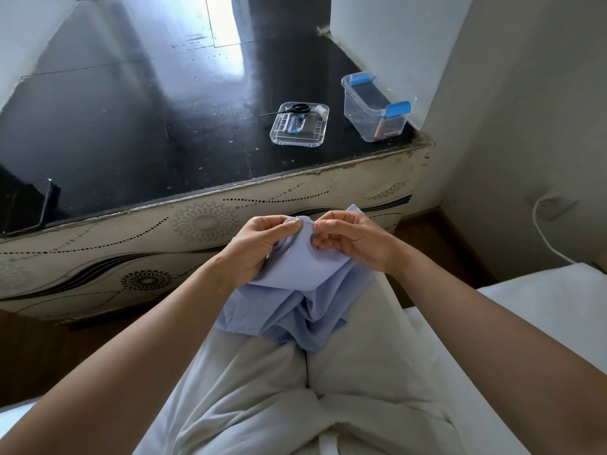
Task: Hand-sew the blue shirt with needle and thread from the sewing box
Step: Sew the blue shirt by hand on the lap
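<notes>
— Is the work on the glossy black table (131, 126)?
— No. The light blue cotton shirt (295, 300) is bunched in the lap, one edge lifted between both hands. The clear plastic sewing box with blue clips (374, 119) stands open at the table's right, and its flat clear lid (279, 139) lies beside it with the black-handled scissors (297, 108) and white thread spool (321, 110).
— And the grip?
— The left hand (262, 244) pinches the fold, thumb on top. The right hand (348, 238) has its fingers (323, 226) pressed together, pinching the same ridge. I can't make out a needle. I'd hold the fold taut, take small even stitches and draw the thread gently to avoid puckering.
</notes>
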Tool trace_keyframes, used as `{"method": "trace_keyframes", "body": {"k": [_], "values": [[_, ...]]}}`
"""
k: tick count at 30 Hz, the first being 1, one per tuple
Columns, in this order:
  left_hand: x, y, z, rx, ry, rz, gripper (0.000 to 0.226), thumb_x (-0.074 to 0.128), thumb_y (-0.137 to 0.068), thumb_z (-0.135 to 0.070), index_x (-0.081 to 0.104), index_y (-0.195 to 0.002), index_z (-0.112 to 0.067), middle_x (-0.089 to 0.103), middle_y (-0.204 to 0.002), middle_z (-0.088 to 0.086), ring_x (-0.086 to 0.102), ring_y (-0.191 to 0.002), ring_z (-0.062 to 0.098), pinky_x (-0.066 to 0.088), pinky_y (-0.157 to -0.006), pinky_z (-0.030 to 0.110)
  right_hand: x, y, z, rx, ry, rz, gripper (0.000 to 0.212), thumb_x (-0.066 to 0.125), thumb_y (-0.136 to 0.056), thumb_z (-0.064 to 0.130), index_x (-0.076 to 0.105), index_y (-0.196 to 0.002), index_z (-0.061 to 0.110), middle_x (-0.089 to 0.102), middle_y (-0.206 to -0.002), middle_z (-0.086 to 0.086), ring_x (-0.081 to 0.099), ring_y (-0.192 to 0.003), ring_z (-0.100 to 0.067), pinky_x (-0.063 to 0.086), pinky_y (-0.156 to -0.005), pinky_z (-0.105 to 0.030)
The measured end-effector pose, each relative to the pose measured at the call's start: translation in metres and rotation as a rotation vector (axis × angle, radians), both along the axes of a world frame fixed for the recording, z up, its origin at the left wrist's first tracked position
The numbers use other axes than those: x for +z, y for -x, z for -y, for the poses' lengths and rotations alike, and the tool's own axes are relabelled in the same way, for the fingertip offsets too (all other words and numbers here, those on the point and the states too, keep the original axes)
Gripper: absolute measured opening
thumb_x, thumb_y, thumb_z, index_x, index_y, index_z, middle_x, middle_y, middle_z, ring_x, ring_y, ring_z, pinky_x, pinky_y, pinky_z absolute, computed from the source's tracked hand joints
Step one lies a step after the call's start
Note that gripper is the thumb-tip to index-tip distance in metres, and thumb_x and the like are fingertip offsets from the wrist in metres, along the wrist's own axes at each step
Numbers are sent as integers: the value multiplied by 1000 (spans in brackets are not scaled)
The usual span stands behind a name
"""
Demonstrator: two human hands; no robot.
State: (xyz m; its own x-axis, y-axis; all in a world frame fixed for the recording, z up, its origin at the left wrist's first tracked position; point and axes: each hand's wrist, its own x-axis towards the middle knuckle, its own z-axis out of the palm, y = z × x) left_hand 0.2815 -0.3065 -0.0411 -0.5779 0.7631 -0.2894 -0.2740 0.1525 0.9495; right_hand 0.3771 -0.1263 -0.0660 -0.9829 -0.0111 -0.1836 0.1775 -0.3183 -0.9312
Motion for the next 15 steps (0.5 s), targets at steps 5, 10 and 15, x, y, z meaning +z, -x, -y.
{"method": "trace_keyframes", "body": {"k": [5,10,15], "values": [[0,-5,-5,17,4,35,23,60,-93,-14,70,-72,-13,66,-69,-1,59,-62,8,48,-58,18,-1,1,3,-34,-64,-1,18,63,-86,19,67,-96,5,64,-91,-13,61,-82,-18,53,-78,-22],[3,-6,-6,36,70,-15,35,64,-92,-19,67,-57,-19,57,-58,-3,50,-55,8,42,-52,17,-1,2,1,-165,-274,-26,15,69,-87,19,69,-101,15,69,-94,1,65,-87,-15,55,-82,-26],[5,-9,-15,177,141,-25,20,70,-88,-24,68,-74,-10,62,-65,3,53,-57,13,44,-55,21,6,6,6,-347,-596,-251,9,74,-84,18,68,-88,24,66,-79,13,58,-71,-19,52,-67,-24]]}}
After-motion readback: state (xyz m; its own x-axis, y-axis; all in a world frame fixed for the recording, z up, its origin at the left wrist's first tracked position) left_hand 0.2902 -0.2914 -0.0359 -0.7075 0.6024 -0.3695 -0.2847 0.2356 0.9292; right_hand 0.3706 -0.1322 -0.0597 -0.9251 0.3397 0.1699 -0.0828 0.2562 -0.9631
